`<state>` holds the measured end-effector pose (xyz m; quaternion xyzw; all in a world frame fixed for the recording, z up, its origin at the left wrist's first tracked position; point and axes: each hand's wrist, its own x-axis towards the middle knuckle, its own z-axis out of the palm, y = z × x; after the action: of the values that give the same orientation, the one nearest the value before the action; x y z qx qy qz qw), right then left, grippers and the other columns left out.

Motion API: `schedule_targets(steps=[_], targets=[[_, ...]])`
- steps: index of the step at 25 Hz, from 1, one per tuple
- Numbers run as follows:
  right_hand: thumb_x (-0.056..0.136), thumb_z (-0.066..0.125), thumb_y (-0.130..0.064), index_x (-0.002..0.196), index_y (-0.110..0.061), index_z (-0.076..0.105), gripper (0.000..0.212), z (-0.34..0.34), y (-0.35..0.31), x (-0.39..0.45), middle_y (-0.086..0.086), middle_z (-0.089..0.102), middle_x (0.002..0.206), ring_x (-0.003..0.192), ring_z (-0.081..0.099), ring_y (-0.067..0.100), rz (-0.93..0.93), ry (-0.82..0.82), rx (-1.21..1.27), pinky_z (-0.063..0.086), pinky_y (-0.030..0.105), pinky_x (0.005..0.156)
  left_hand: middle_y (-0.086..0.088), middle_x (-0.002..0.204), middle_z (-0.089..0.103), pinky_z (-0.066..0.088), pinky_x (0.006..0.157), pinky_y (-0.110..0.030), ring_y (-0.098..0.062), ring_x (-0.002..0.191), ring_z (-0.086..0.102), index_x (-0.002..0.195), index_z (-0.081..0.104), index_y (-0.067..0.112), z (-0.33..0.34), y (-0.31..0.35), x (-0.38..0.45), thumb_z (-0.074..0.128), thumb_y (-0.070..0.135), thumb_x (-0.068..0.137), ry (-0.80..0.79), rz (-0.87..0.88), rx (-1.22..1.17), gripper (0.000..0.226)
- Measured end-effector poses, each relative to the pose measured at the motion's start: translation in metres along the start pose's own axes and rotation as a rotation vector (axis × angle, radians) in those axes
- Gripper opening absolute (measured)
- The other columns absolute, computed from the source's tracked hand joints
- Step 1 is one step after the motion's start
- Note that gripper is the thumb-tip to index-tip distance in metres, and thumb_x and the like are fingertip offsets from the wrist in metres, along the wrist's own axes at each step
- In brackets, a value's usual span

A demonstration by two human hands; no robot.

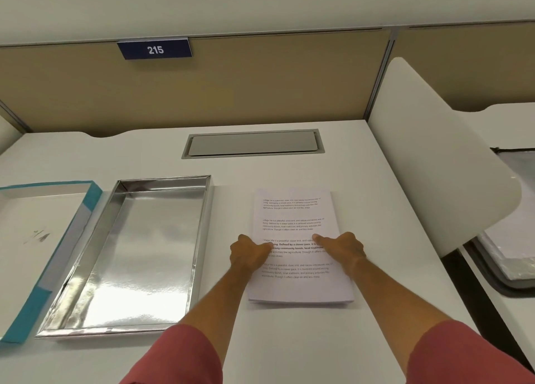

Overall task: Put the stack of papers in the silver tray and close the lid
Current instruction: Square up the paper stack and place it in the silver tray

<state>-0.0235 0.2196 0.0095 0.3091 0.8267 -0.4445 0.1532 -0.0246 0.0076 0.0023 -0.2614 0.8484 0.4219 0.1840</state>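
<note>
The stack of papers (298, 247) lies flat on the white desk (376, 210), and both hands are at its sides. The left hand (250, 253) is curled at the left edge, with the thumb on the top sheet; the right hand (343, 246) is curled at the right edge in the same way, thumb on the sheet. I cannot tell if the other fingers are under the stack. The top sheet has four printed paragraphs; some words can be read, as "Defined by a slower pace" and "strong community bonds, local traditions".

Left of the left hand, just beside the stack, the silver tray (199, 239) stands open and has nothing inside. Further left, touching the tray, lies the lid (69, 239), white inside with a teal rim.

Beyond the hands there is a grey cable flap (252, 143) in the desk, and higher on the beige partition (231, 88) a dark blue sign (155, 48) reads "215". Right of the right hand a white divider panel (434, 166) stands up.
</note>
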Motion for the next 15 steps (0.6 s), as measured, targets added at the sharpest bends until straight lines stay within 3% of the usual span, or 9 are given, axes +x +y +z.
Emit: schedule_targets(steps=[7, 11, 15], targets=[[0.071, 0.078, -0.051, 0.083, -0.013, 0.058, 0.045, -0.002, -0.003, -0.002, 0.003, 0.062, 0.083, 0.076, 0.060, 0.025, -0.033, 0.045, -0.014, 0.043, 0.026, 0.053, -0.013, 0.116, 0.066, 0.057, 0.086, -0.039, -0.030, 0.100, 0.066, 0.108, 0.057, 0.005, 0.002, 0.001, -0.002, 0.068, 0.041, 0.080, 0.020, 0.036, 0.071, 0.047], [0.070, 0.083, -0.037, 0.072, -0.017, 0.056, 0.034, -0.002, -0.002, 0.002, -0.001, 0.064, 0.077, 0.077, 0.065, 0.025, -0.045, -0.003, 0.179, 0.054, 0.031, 0.065, -0.012, 0.115, 0.064, 0.057, 0.087, -0.042, -0.030, 0.101, 0.065, 0.116, 0.056, 0.005, 0.000, -0.001, 0.000, 0.068, 0.040, 0.079, 0.026, 0.048, 0.027, 0.053], [0.077, 0.076, -0.035, 0.075, -0.014, 0.058, 0.027, -0.005, 0.003, 0.008, 0.002, 0.066, 0.079, 0.071, 0.064, 0.020, -0.031, -0.022, 0.230, 0.050, 0.028, 0.058, -0.010, 0.104, 0.067, 0.059, 0.077, -0.039, -0.026, 0.089, 0.067, 0.091, 0.055, 0.011, -0.005, -0.006, 0.008, 0.070, 0.035, 0.080, 0.001, 0.076, -0.135, 0.030]])
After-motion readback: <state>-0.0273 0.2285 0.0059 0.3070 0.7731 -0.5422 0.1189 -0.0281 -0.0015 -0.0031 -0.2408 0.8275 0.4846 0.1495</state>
